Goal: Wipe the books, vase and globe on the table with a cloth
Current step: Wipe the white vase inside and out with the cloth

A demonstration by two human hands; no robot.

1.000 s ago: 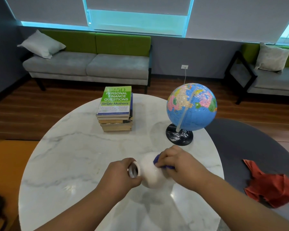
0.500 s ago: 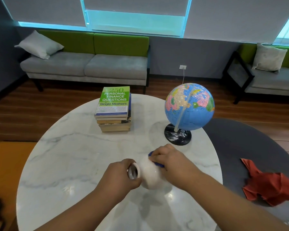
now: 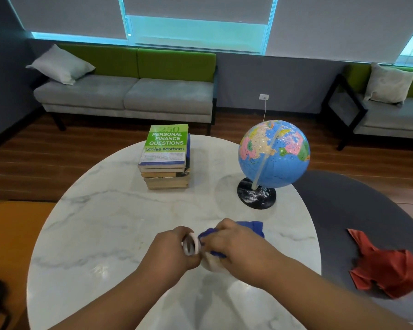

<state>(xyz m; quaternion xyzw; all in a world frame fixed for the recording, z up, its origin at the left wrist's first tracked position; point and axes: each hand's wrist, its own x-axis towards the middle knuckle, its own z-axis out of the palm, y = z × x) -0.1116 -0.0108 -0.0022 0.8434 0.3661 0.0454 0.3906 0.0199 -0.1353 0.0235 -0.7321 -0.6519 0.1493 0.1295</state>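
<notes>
1. Marble tops the round table [image 3: 105, 222] that fills the head view. A grey and green sofa [image 3: 126, 91] sits behind it, and a crumpled red rag [image 3: 389, 267] lies on the dark surface to the right.
2. At the near edge, the white vase [image 3: 212, 264] is tipped sideways with its mouth facing left. The left hand [image 3: 169, 251] is curled round its neck. The right hand [image 3: 236, 248] pinches a bunched blue cloth [image 3: 253, 227] against the vase's shoulder, just beside the rim.
3. Half a second ago only a sliver of blue showed past the knuckles, over the belly. Now the wiping hand has slid toward the neck and far more cloth trails out behind it. I'd say the vase is getting its last strokes, up by the mouth.
4. The books [image 3: 166, 160] and globe [image 3: 273, 153] stand well apart from both hands at the far side. Whether they have been wiped yet, I can't tell.
5. The top cover reads "250 PERSONAL FINANCE QUESTIONS for Single Mothers". The print below it and the globe's place names are too small to read.
</notes>
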